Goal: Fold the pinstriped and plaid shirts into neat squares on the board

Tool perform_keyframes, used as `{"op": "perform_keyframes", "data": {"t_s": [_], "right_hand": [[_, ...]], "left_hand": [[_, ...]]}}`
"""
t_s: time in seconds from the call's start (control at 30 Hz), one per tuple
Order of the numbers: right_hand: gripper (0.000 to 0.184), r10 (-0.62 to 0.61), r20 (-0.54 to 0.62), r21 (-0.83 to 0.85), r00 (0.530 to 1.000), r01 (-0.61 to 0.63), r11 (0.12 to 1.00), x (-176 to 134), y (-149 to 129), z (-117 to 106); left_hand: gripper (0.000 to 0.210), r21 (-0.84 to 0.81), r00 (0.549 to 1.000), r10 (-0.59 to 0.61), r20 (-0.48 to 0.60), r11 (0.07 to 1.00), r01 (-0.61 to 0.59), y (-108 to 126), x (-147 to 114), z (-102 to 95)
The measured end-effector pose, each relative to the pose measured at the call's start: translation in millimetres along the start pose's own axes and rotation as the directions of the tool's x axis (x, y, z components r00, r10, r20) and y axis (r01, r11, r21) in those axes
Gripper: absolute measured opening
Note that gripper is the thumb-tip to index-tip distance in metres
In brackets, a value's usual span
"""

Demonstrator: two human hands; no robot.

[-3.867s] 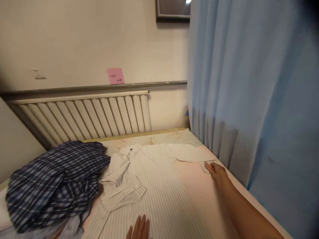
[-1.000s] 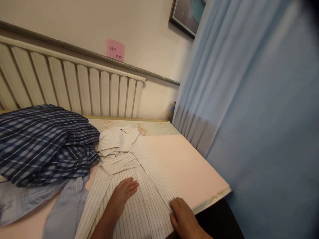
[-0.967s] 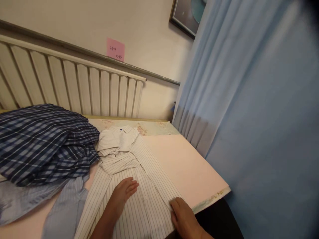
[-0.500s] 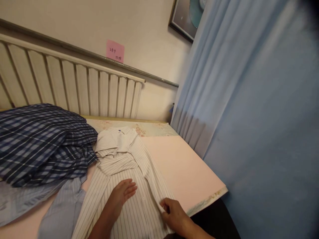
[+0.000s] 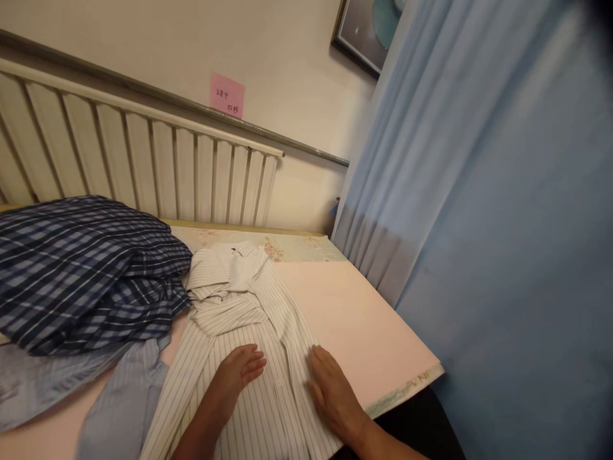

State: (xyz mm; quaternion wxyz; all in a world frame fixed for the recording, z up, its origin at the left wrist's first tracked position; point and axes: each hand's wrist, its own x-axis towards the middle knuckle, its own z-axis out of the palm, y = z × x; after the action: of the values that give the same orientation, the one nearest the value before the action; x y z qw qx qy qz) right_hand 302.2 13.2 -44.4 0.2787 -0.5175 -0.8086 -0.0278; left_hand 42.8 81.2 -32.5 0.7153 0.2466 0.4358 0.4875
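A white shirt with thin dark stripes (image 5: pixel 253 399) lies spread on the table, its collar toward the wall and its upper part rumpled in folds. Over the shirt's front is my left hand (image 5: pixel 237 372), fingers stretched out and nothing held; whether it touches the cloth I cannot tell. My right hand (image 5: pixel 332 393) lies along the sleeve at the shirt's right edge, fingers extended against the fabric. A row of buttons runs down the front between the two hands.
A heap of dark blue plaid cloth (image 5: pixel 90 268) and a light blue garment (image 5: pixel 122 396) lie on the left. Pink sheeting (image 5: pixel 354 319) covers the table. A radiator (image 5: pixel 186 172) stands behind, and a blue curtain (image 5: pixel 502 255) hangs at the right.
My right hand has gone from curled fingers at the sleeve's edge to straightened fingers lying along it, slightly farther up. The left hand has hardly moved.
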Motion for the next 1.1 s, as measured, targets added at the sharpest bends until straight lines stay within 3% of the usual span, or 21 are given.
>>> {"op": "perform_keyframes", "data": {"t_s": [0.13, 0.3, 0.4, 0.53, 0.63, 0.83, 1.1], "right_hand": [[0.062, -0.145, 0.098, -0.099, 0.985, 0.155, 0.983, -11, 11, 19], [0.066, -0.121, 0.123, -0.085, 0.985, 0.132, 0.988, -16, 12, 24], [0.057, -0.086, 0.117, -0.030, 0.989, 0.090, 0.995, -8, 14, 23], [0.026, 0.135, 0.099, 0.118, 0.986, -0.146, 0.982, 41, 10, 18], [0.021, 0.276, 0.136, 0.141, 0.951, -0.295, 0.945, 100, 1, 17], [0.016, 0.298, 0.199, 0.060, 0.933, -0.315, 0.947, 197, -14, 53], [0.019, 0.344, 0.275, -0.052, 0.898, -0.343, 0.938, 242, -25, 105]], "left_hand": [[0.027, 0.007, 1.000, 0.006, 0.010, 1.000, -0.006, -3, 2, -2.5], [0.028, 0.011, 1.000, 0.000, 0.005, 1.000, 0.000, -4, 1, -1.6], [0.028, 0.013, 1.000, -0.011, -0.002, 1.000, 0.011, -3, 0, -0.8], [0.034, 0.001, 1.000, -0.022, 0.002, 1.000, 0.022, -3, 2, -1.6], [0.038, -0.010, 1.000, -0.025, -0.011, 1.000, 0.025, -4, 4, -2.2], [0.043, -0.007, 0.999, -0.043, -0.019, 0.999, 0.043, -3, 2, -1.8], [0.038, 0.000, 0.997, -0.067, -0.032, 0.998, 0.067, -9, 12, -5.0]]}}
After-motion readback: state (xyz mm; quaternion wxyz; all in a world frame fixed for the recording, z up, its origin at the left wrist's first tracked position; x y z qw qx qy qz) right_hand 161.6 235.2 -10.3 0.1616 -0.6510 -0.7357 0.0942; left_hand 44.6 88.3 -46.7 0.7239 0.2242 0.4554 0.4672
